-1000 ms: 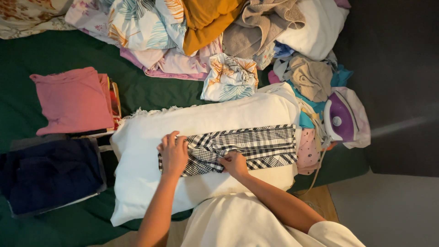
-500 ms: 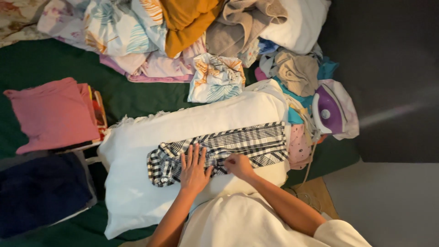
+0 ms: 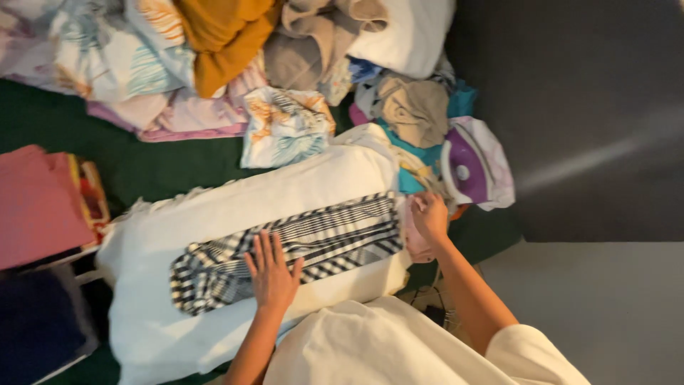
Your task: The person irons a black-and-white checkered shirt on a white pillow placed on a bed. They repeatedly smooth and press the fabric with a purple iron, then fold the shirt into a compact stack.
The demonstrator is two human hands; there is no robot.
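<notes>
Smoothing step: left hand (image 3: 273, 276) flat, grip released, pins the checked cloth (image 3: 285, 249); right hand (image 3: 429, 216), grip loosely curled and empty, nears the purple iron (image 3: 474, 167); grasping its handle seems next.

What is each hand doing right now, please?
Left hand: open, flat on the checked cloth.
Right hand: beside the iron; grip cannot be told.

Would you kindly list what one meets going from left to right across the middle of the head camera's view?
Pink folded cloth → white padded cloth → black-and-white checked cloth → left hand flat on it → right hand → purple and white iron → dark floor.
</notes>
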